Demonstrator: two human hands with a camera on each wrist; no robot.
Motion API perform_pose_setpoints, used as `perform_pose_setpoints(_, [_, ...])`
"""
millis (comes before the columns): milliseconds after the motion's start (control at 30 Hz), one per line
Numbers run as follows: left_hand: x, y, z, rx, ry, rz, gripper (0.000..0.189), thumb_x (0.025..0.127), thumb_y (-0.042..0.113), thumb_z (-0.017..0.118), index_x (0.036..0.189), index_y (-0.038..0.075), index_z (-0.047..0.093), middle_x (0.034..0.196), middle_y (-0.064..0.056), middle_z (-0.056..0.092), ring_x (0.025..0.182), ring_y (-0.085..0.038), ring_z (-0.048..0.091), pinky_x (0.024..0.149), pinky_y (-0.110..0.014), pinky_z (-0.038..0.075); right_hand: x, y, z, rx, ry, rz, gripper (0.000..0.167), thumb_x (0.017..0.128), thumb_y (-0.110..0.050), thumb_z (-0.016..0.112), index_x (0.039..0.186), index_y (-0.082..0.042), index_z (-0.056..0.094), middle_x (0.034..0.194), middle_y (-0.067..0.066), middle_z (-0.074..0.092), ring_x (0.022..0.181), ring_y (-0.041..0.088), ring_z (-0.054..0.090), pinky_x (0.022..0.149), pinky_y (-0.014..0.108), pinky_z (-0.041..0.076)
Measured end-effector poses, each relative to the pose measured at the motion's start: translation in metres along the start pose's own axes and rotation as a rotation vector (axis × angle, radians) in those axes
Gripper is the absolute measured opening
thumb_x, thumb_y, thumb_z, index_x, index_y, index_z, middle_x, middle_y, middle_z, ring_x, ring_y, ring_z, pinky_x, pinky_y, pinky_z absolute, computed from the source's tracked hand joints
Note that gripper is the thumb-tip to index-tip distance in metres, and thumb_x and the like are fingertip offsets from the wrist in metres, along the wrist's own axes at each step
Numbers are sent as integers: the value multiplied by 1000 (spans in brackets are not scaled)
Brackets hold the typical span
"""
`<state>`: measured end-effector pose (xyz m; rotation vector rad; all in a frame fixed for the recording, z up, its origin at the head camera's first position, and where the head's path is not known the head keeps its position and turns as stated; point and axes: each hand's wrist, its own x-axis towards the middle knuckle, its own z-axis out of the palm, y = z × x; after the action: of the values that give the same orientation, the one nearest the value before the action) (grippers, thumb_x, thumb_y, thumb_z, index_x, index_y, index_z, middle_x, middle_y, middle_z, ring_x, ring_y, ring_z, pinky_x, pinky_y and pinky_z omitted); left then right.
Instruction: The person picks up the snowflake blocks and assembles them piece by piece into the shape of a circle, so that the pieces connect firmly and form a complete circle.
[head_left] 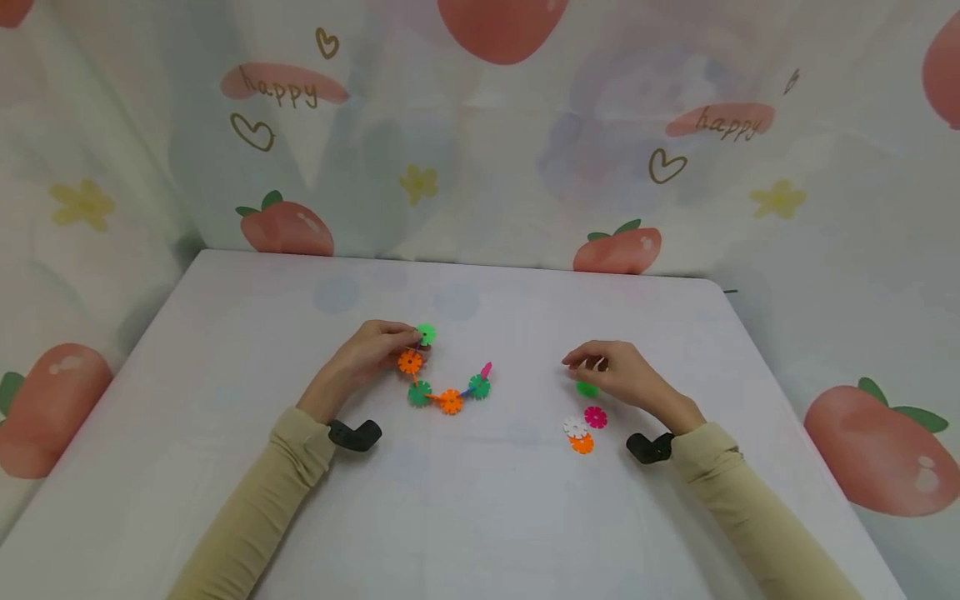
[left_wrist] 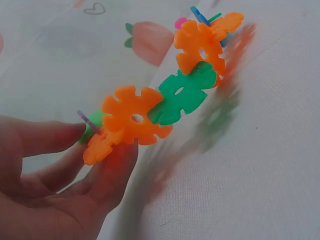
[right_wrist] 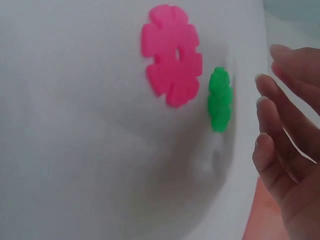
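A curved chain of interlocking plastic snowflake discs, with orange, dark green and blue pieces, hangs from my left hand. Thumb and fingers pinch it at its upper end, beside an orange disc and a bright green disc. At the chain's other end sits a pink disc, seen edge-on. My right hand hovers over a loose green disc, its fingers loosely bent with nothing between them. Just nearer lies a loose pink disc.
A white disc partly overlaps an orange disc on the white table, near my right wrist. Behind the table hangs a printed curtain. Black wrist cameras stick out from both sleeves.
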<state>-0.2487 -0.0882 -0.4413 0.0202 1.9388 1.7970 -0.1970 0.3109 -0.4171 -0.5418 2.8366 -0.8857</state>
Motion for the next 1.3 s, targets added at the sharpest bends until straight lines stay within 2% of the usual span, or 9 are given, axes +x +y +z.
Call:
perform_pose_setpoints(300, [0, 0, -1, 26, 34, -12, 41, 103, 17, 64, 134, -10, 61, 113, -14, 74, 90, -7, 68, 86, -20, 57, -19, 18, -3, -7, -22, 89, 27, 87, -18, 84, 109, -6, 75, 98, 3, 72, 87, 17, 60, 75, 24, 52])
perform_pose_setpoints(500, [-1, 1, 0, 30, 35, -17, 42, 103, 16, 64, 134, -11, 61, 114, -13, 73, 90, -6, 67, 85, -19, 56, -22, 23, 2, 6, -1, 77, 26, 85, -15, 85, 105, -6, 71, 95, 4, 68, 85, 17, 59, 75, 25, 51])
perform_pose_setpoints(700, [-3, 1, 0, 33, 32, -20, 42, 103, 16, 63, 136, -9, 59, 118, -13, 71, 91, -6, 67, 84, -19, 56, -19, 22, 4, 4, -4, 44, 25, 86, -11, 83, 103, -8, 66, 89, 0, 67, 83, 15, 60, 74, 22, 53])
perform_pose_setpoints(900, [-2, 1, 0, 31, 31, -24, 42, 103, 15, 62, 137, -9, 58, 119, -13, 69, 90, -5, 66, 82, -18, 55, -11, 17, 7, 83, 5, 34, 17, 94, -8, 74, 110, -12, 70, 95, 2, 71, 86, 16, 67, 79, 19, 55])
perform_pose_setpoints(1100, [-2, 1, -1, 37, 33, -33, 42, 103, 15, 62, 137, -8, 58, 126, -14, 66, 93, -6, 65, 84, -18, 55, 10, -2, 15, 223, 14, 33, 20, 98, -6, 68, 117, -7, 74, 106, 11, 73, 80, 18, 74, 80, 17, 56])
perform_pose_setpoints(1300, [1, -1, 0, 21, 30, -23, 41, 102, 13, 62, 136, -9, 58, 121, -13, 68, 92, -5, 66, 84, -18, 55, 34, -23, 24, 207, 10, -14, 25, 97, -7, 70, 121, -5, 73, 104, 10, 75, 81, 19, 73, 81, 21, 56])
